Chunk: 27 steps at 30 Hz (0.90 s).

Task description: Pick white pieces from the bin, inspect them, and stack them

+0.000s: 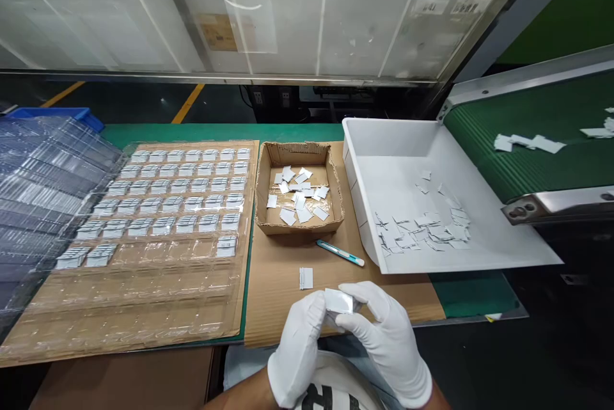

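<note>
Both my hands wear white gloves and meet near the front edge of the cardboard sheet (283, 282). My left hand (297, 352) and my right hand (388, 339) pinch a small stack of white rectangular pieces (339, 300) between their fingertips. One loose white piece (306, 277) lies on the cardboard just beyond my hands. A teal pen-like tool (339, 252) rests farther out, to the right.
A clear blister tray (144, 282) at left holds rows of white pieces in its far pockets. A small cardboard box (268, 221) and a white bin (357, 205) hold loose pieces. A green conveyor (527, 122) runs at right. Stacked clear trays (38, 186) sit far left.
</note>
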Each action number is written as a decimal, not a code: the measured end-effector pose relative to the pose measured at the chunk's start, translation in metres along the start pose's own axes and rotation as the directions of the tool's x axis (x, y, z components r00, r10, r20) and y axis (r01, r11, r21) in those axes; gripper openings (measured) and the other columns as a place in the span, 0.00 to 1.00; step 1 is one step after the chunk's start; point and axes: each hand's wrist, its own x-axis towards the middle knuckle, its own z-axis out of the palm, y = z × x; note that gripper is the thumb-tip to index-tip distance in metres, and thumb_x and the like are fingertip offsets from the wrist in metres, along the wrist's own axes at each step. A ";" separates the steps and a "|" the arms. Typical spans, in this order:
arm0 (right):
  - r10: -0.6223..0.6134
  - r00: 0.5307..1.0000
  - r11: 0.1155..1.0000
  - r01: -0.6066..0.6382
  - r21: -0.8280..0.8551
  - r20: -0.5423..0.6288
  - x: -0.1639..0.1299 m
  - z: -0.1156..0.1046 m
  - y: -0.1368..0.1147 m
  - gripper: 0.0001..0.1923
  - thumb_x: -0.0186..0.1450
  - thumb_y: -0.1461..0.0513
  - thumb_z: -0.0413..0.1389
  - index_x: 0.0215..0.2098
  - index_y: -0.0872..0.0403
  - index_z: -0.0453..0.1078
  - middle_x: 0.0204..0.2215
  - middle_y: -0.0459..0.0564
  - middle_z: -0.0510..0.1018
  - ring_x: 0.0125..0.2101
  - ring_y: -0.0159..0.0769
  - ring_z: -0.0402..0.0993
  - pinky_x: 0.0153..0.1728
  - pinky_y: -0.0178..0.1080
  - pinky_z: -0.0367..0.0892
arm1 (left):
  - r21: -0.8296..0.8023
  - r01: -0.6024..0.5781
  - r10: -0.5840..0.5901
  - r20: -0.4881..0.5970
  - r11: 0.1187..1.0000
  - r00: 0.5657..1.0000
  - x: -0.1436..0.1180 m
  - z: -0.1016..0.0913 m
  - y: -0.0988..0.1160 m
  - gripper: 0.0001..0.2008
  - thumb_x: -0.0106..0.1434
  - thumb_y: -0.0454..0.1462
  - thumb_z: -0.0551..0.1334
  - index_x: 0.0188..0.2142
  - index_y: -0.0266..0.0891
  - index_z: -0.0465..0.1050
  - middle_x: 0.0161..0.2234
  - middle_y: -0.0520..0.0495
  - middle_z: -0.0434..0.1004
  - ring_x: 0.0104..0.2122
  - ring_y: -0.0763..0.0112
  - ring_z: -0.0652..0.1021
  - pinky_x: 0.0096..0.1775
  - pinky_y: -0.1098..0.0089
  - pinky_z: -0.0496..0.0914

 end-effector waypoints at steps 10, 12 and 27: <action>0.000 0.996 1.000 -0.003 -0.028 -0.091 -0.009 -0.010 -0.006 0.14 0.63 0.50 0.61 0.43 0.47 0.74 0.34 0.46 0.82 0.32 0.38 0.80 0.34 0.35 0.73 | -0.029 -0.051 0.050 -0.016 0.998 0.999 -0.002 0.014 0.001 0.25 0.67 0.53 0.52 0.34 0.40 0.81 0.35 0.44 0.82 0.34 0.60 0.77 0.43 0.65 0.70; 0.008 0.995 0.999 -0.011 -0.031 -0.095 -0.014 -0.010 -0.005 0.15 0.63 0.50 0.61 0.43 0.48 0.74 0.33 0.46 0.82 0.32 0.38 0.80 0.34 0.35 0.74 | -0.061 -0.053 0.052 -0.006 0.997 0.999 -0.005 0.016 -0.002 0.25 0.67 0.53 0.52 0.32 0.40 0.81 0.32 0.44 0.81 0.32 0.61 0.77 0.41 0.65 0.70; -0.098 0.995 0.994 0.099 -0.052 0.011 -0.027 -0.001 -0.005 0.10 0.68 0.56 0.56 0.48 0.46 0.71 0.32 0.46 0.79 0.31 0.35 0.78 0.33 0.35 0.72 | -0.016 0.214 -0.212 0.076 0.977 0.974 0.005 0.006 0.005 0.30 0.59 0.59 0.57 0.18 0.37 0.71 0.11 0.50 0.68 0.12 0.76 0.65 0.17 0.74 0.58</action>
